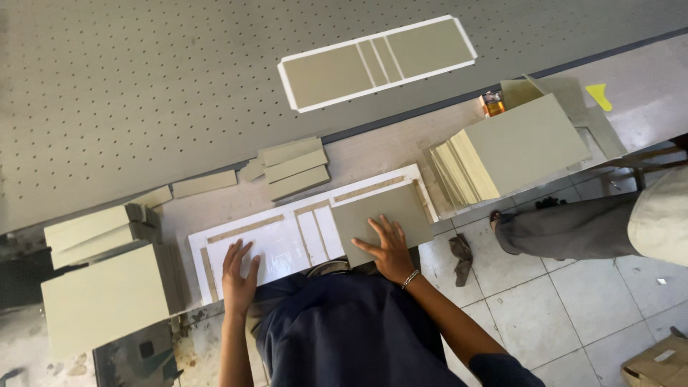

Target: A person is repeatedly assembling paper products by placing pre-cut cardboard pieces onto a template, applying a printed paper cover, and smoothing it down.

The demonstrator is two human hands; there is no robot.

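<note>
Grey board is seen under both hands at the near edge of a long workbench [373,154]. A white cut sheet [287,240] with rectangular windows is laid flat in front of the person, and a grey board panel [383,211] is set into its right-hand part. The right hand [390,251] is laid palm down on the lower edge of that panel, with the fingers spread and nothing pinched. The left hand [239,272] is pressed flat on the left part of the white sheet, fingers extended and held close together. A few narrow grey strips [294,168] are stacked just beyond the sheet, and a single strip [204,184] is placed to their left. Stacks of grey boards [100,287] are piled at the left end of the bench, and a taller fanned stack [516,147] is kept at the right end. A second white-framed sheet [376,61] is left farther off on the perforated grey table [143,86]. Another person's trouser leg [566,229] is seen on the tiled floor [573,308] to the right.
</note>
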